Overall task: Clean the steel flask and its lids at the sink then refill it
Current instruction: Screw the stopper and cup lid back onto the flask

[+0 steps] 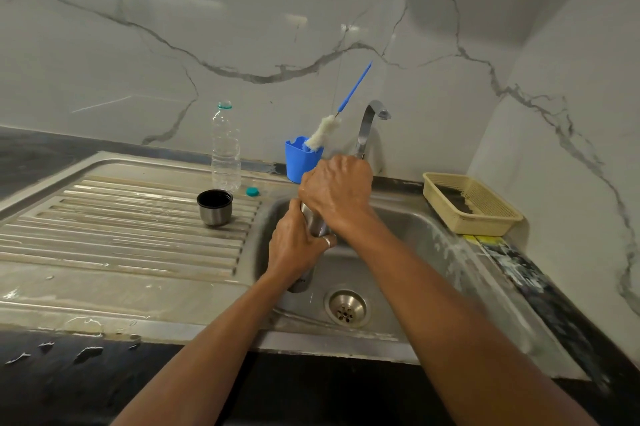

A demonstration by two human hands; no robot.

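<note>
At frame centre, the right hand (337, 188) covers the top of the steel flask (316, 224), hiding its mouth. The left hand (294, 245) wraps its middle. Both forearms run off the bottom edge.

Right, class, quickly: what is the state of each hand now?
Left hand: closed round the body of the cylindrical steel flask.
Right hand: closed over the flask's top end; what lies beneath is hidden.

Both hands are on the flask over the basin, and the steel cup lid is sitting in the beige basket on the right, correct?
Not quite. The left hand and right hand do hold the flask over the basin, but the steel cup lid stands on the ribbed drainboard left of the basin, not in the beige basket. The head view shows it.
</note>
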